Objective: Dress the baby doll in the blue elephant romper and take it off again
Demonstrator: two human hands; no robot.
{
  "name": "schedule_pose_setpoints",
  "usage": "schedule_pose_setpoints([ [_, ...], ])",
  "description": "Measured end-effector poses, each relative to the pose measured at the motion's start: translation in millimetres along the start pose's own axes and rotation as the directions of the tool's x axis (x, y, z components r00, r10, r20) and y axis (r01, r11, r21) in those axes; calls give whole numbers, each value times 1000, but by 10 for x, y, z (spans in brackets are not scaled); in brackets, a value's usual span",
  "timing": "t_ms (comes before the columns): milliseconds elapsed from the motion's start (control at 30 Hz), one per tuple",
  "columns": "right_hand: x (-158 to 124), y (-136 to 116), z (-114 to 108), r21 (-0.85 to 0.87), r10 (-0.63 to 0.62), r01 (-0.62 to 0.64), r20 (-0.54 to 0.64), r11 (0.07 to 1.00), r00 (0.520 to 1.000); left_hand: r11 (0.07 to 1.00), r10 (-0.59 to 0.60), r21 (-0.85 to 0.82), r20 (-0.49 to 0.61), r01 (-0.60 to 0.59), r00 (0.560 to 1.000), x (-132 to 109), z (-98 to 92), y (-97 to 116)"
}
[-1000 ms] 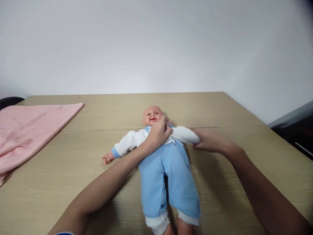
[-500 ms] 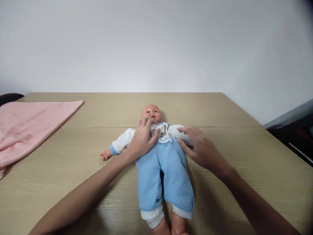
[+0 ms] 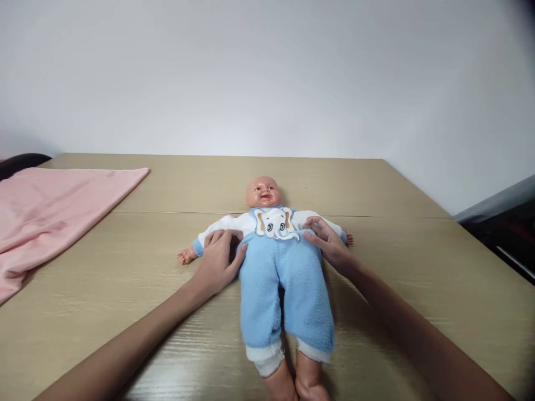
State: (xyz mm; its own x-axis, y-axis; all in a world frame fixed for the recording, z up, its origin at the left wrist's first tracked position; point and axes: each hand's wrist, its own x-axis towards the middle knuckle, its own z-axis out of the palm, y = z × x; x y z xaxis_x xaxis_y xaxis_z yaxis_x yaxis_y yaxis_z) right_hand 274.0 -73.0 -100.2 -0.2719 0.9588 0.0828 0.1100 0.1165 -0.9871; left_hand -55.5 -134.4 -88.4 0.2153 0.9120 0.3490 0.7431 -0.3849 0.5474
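Observation:
A baby doll [image 3: 278, 267] lies on its back in the middle of the wooden table [image 3: 376, 195], head away from me. It wears a blue fleece romper with white sleeves and an elephant patch on the chest. My left hand [image 3: 218, 262] rests flat against the doll's side under its white sleeve, fingers spread. My right hand [image 3: 328, 244] lies on the other side at the doll's armpit, fingers curved over the fabric, holding nothing. Both doll arms stretch outward, and its bare feet point toward me.
A pink cloth [image 3: 50, 214] is spread over the table's far left corner. A dark chair back [image 3: 20, 162] shows behind it. A dark piece of furniture [image 3: 501, 223] stands off the table's right edge. A plain white wall rises behind.
My left hand came off the doll's chest and collar down to its side. My right hand let go of the doll's sleeve and settled at its other side. The elephant patch now shows.

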Motion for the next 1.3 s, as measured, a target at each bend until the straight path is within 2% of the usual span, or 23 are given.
schedule_pose_setpoints([
  [100, -10, 114, 134, -199, -197, 163, -159, 966, 967, 1000, -11, -14, 49, 12, 999, 5, -2, -38],
  [233, -102, 159, 170, -470, -288, 134, -273, 872, 918, 1000, -15, -16, 75, 16, 997, -14, 28, -105],
  [300, -186, 146, 115, -612, -339, 127, -243, 780, 909, 1000, -9, 24, 57, 8, 998, -20, 59, -135],
  [400, -334, 148, 14, -732, -347, 137, -142, 667, 927, 996, 31, 86, 17, -32, 999, -15, 100, -169],
  [500, -441, 180, -43, -745, -309, 133, -103, 654, 945, 994, 49, 96, -40, -45, 998, 1, 105, -165],
  [567, -460, 193, -50, -746, -295, 137, -82, 651, 952, 998, 27, 60, -116, -20, 993, 20, 88, -121],
  [633, -444, 190, -43, -747, -277, 141, -59, 650, 959, 1000, 20, 13, -203, -18, 979, 57, 63, -23],
  [733, -404, 174, -35, -736, -257, 144, -42, 662, 966, 995, 85, -36, -272, -98, 959, 188, 47, 240],
  [800, -392, 173, -38, -726, -258, 147, -42, 672, 965, 979, 183, -52, -219, -199, 958, 347, 81, 479],
  [867, -392, 192, -47, -723, -262, 148, -47, 675, 964, 946, 312, -57, -90, -318, 946, 565, 176, 733],
  [1000, -395, 284, -87, -730, -269, 146, -54, 668, 962, 890, 450, 22, 122, -456, 885, 1107, 550, 1149],
  [1067, -391, 335, -116, -734, -274, 152, -49, 662, 960, 882, 426, 88, 269, -463, 864, 1360, 769, 1274],
  [1167, -385, 380, -155, -728, -281, 177, -23, 662, 960, 884, 314, 165, 482, -437, 818, 1609, 1012, 1353],
  [1233, -385, 389, -174, -717, -286, 198, -2, 668, 958, 884, 281, 182, 531, -432, 799, 1667, 1088, 1345],
  [1300, -392, 392, -184, -706, -289, 222, 26, 672, 957, 884, 273, 192, 529, -427, 803, 1660, 1106, 1306],
])
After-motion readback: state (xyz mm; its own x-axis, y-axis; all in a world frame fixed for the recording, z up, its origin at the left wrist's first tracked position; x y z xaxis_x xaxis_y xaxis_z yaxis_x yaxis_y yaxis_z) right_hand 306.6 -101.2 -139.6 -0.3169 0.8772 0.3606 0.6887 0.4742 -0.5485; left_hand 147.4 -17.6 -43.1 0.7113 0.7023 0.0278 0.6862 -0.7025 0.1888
